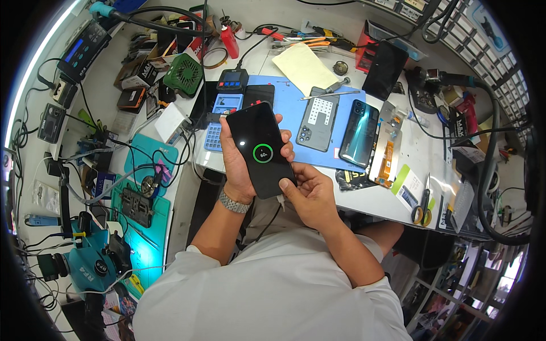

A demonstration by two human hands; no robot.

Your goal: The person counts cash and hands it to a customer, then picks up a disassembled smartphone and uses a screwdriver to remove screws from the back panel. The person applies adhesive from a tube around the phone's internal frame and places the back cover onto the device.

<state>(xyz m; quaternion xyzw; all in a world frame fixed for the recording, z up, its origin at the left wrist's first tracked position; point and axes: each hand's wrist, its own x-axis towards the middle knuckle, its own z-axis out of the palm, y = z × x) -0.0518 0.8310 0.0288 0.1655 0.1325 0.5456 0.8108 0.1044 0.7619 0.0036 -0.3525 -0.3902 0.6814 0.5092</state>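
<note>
Phone gripped in left hand, charging ring lit; right hand pinching cable at lower end; plugged in already.

A white worktop curves around the seated person. On it lies a blue mat carrying a grey phone back cover, a dark teal phone, a screwdriver and a blue key-grid tool. Beyond the mat rest a yellow sheet, a red bottle and a green fan unit. At the right edge lie scissors; to the left, 2 teal mats and a microscope.
</note>
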